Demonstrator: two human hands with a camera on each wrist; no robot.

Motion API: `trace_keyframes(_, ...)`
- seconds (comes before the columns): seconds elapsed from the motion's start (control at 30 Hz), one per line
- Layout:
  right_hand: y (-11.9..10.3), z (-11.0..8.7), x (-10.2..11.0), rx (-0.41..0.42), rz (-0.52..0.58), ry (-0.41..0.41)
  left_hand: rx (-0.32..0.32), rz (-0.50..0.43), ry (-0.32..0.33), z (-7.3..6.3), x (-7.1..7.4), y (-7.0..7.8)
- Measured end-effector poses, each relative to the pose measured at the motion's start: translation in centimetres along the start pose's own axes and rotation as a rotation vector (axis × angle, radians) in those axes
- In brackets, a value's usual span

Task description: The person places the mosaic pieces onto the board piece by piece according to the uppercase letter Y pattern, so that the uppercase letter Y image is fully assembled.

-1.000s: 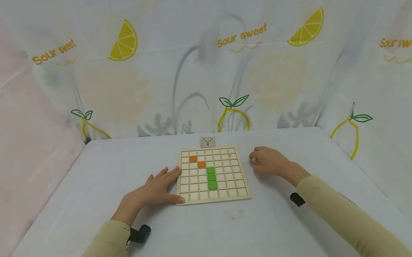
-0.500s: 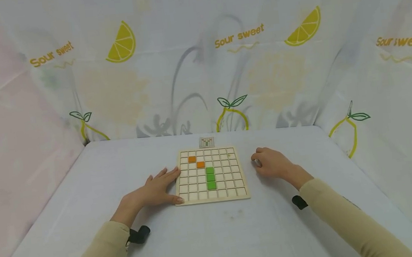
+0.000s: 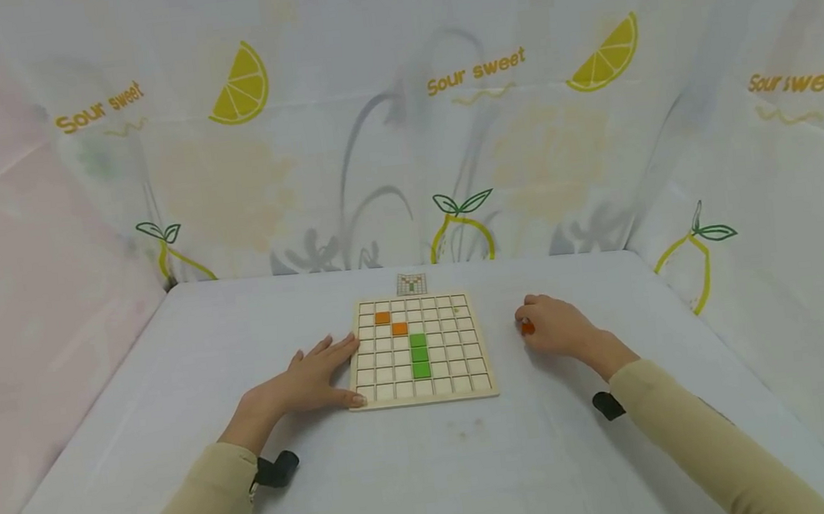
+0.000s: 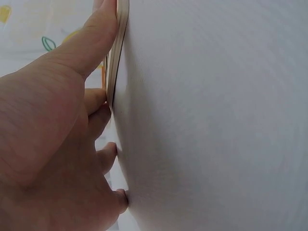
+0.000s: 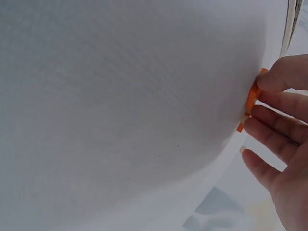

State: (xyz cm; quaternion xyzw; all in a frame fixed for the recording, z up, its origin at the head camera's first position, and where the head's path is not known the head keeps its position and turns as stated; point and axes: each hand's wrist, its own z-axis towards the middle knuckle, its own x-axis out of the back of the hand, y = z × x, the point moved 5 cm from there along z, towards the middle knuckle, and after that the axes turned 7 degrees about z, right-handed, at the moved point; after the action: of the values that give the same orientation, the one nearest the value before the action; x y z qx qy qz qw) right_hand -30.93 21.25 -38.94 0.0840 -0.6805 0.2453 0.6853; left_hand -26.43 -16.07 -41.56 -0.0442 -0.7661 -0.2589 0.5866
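A square wooden grid board (image 3: 460, 351) lies flat on the table, with two orange tiles (image 3: 399, 329) on a diagonal and a green column (image 3: 420, 355) of tiles in its cells. My left hand (image 3: 309, 381) is spread at the board's left side, thumb and fingertips touching its edge. Right of the board, my right hand (image 3: 558, 327) is low over the table. In the right wrist view its thumb and fingers pinch an orange tile (image 5: 252, 98). More orange (image 5: 240, 127) shows just beyond, by the fingertips, partly hidden.
Behind the board lies a small printed card (image 3: 411, 284) with a grid pattern. White cloth covers the table (image 3: 435, 481), and patterned fabric walls (image 3: 341, 155) stand at its back and sides.
My right hand has shifted slightly right, away from the board, and orange now shows at its fingers. My left hand and the board stay in place; the head view has drifted a little.
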Motion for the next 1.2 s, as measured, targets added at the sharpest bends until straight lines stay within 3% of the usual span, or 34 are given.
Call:
trace_keyframes(0.33,1.08,0.07,-0.42,-0.004,-0.004,-0.006,0.003,-0.005,-0.008,0.15,-0.27,-0.12)
trace_keyframes(1.2,0.84,0.51,-0.47,0.002,0.003,0.031,0.016,-0.014,-0.014,-0.21,0.06,0.11)
